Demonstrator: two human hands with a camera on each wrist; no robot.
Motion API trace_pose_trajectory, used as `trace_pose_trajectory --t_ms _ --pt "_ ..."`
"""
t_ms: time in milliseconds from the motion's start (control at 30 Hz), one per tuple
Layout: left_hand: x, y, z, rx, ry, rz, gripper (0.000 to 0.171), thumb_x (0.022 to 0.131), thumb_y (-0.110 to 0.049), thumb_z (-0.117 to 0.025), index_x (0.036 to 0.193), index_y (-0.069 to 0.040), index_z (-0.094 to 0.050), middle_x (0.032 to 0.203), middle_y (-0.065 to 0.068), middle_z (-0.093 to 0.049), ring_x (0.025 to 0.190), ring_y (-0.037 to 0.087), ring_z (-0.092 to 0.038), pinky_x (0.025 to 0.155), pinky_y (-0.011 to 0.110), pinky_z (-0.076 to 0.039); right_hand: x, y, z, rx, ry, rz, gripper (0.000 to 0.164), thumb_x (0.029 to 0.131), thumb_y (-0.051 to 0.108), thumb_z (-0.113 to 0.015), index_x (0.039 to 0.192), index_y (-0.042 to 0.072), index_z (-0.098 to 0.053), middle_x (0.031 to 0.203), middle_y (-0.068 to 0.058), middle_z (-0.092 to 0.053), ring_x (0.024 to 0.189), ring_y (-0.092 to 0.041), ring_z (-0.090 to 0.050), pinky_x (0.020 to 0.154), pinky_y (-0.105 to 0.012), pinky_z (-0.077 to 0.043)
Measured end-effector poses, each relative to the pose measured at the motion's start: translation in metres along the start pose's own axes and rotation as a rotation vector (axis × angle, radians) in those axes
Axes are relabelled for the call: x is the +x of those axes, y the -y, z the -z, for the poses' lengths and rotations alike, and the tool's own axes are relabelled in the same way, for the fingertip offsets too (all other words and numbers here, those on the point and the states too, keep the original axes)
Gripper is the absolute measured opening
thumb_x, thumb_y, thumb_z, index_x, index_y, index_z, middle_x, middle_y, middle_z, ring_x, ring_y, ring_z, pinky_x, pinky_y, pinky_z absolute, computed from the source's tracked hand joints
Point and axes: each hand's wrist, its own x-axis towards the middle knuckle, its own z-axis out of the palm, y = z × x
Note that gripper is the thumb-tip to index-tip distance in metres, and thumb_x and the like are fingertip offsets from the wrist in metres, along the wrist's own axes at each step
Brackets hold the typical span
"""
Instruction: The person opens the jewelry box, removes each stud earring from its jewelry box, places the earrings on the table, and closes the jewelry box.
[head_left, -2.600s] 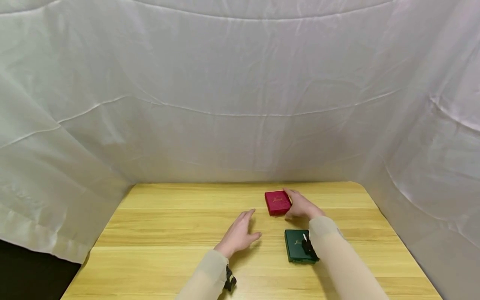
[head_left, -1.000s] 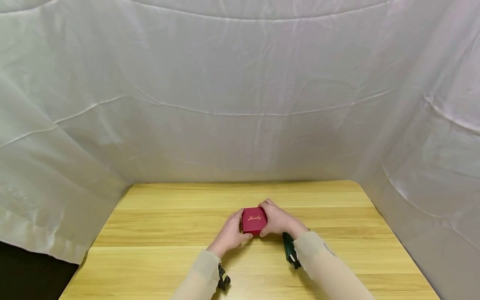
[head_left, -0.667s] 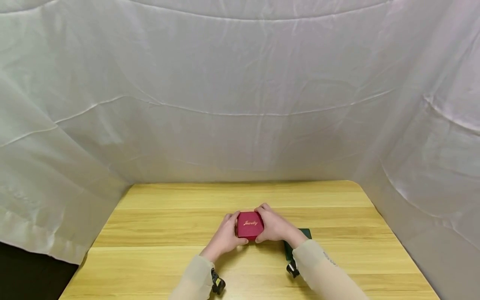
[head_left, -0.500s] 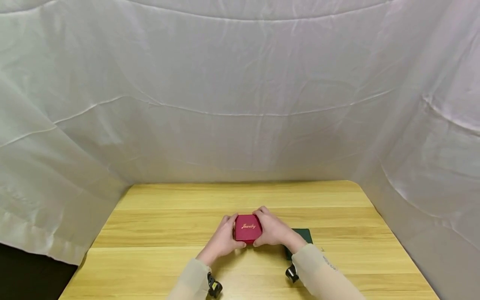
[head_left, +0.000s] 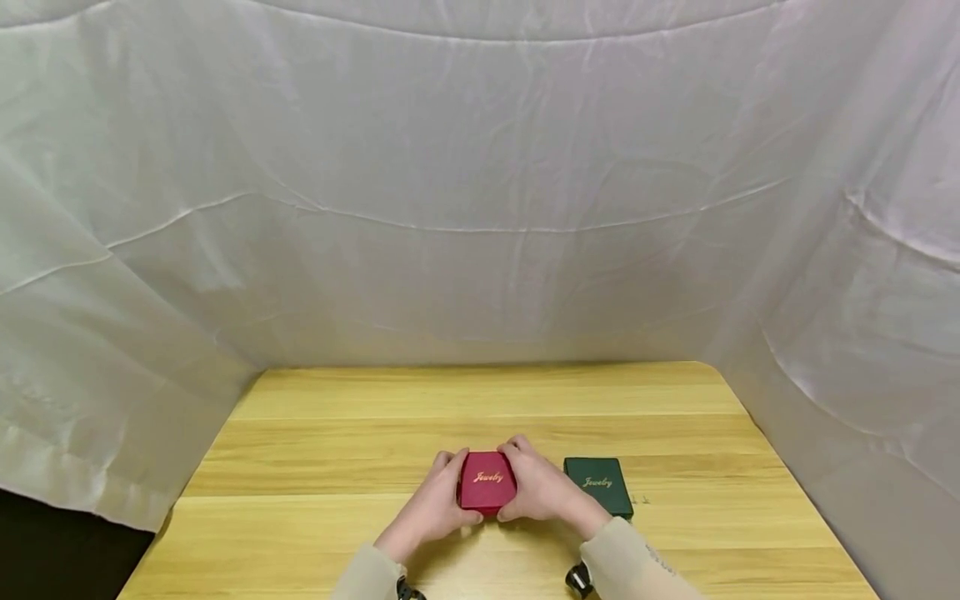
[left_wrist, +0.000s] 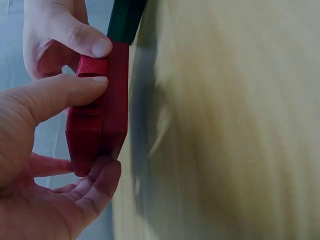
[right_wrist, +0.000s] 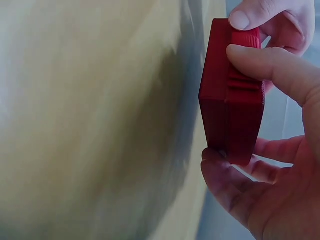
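Observation:
A red jewelry box with gold "Jewelry" lettering on its lid is held between both hands at the near middle of the table. My left hand grips its left side, and my right hand grips the right. In the left wrist view both thumbs press the front face of the red box, by a ribbed red bow, while fingers reach round to the far side. The right wrist view shows the same red box close over the wood, lid facing up in the head view.
A green jewelry box lies shut on the wooden table, just right of my right hand. Pale fabric hangs behind the table and along both sides. Small black cameras, including the right wrist camera, sit under the wrists.
The right hand has brought the red box left and nearer from the far part of the table. My left hand has taken hold of it too. The green box now shows almost fully.

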Motion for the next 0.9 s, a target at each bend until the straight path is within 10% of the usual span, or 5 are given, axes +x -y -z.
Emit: trace_pose_trajectory --t_ms 900 --pt "-0.02 0.011 -0.007 -0.011 0.02 -0.019 0.098 0.064 -0.014 -0.089 0.143 0.011 -0.037 0.12 0.014 -0.046 0.102 0.023 -0.054 0.095 0.046 -0.048 -0.014 0.005 -0.017 0.013 0.022 -0.013 0.091 0.058 0.023 -0.093 0.134 -0.002 -0.05 0.123 -0.003 -0.048 0.096 -0.014 -0.055 0.087 -0.035 -0.052"
